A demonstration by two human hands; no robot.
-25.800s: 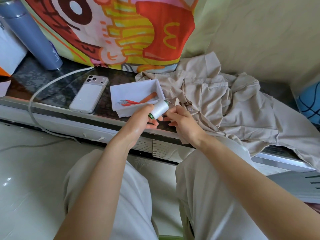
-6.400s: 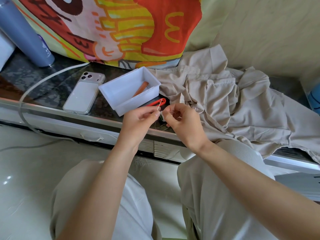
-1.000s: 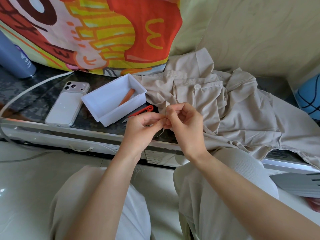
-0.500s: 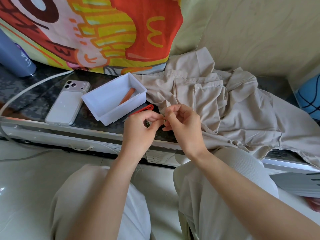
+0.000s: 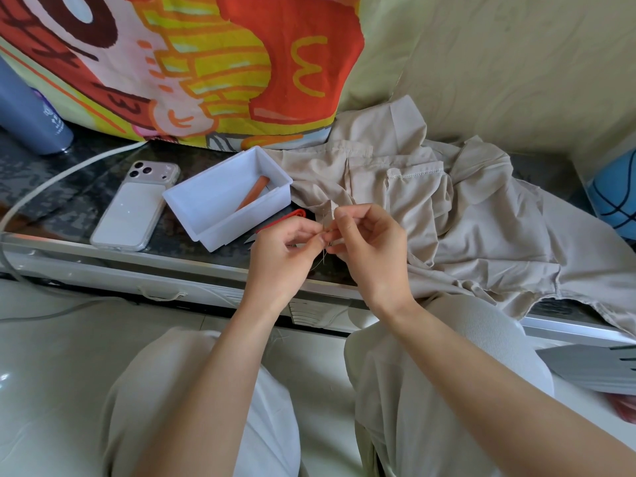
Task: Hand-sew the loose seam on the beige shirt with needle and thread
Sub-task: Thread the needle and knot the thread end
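Thread (image 5: pixel 324 259), limp, light and slippery: my left hand (image 5: pixel 284 258) and right hand (image 5: pixel 373 251) both pinch it short, mid-frame.

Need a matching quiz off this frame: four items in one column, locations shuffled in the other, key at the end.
Items
1. phone
2. orange stick
3. red snips
4. thread

Places
a. inside the white box
b. pinched between the fingertips of the left hand and right hand
c. flat on the dark counter, left of the white box
d. on the counter between the white box and the left hand, partly hidden

Pairs: 1-c, 2-a, 3-d, 4-b
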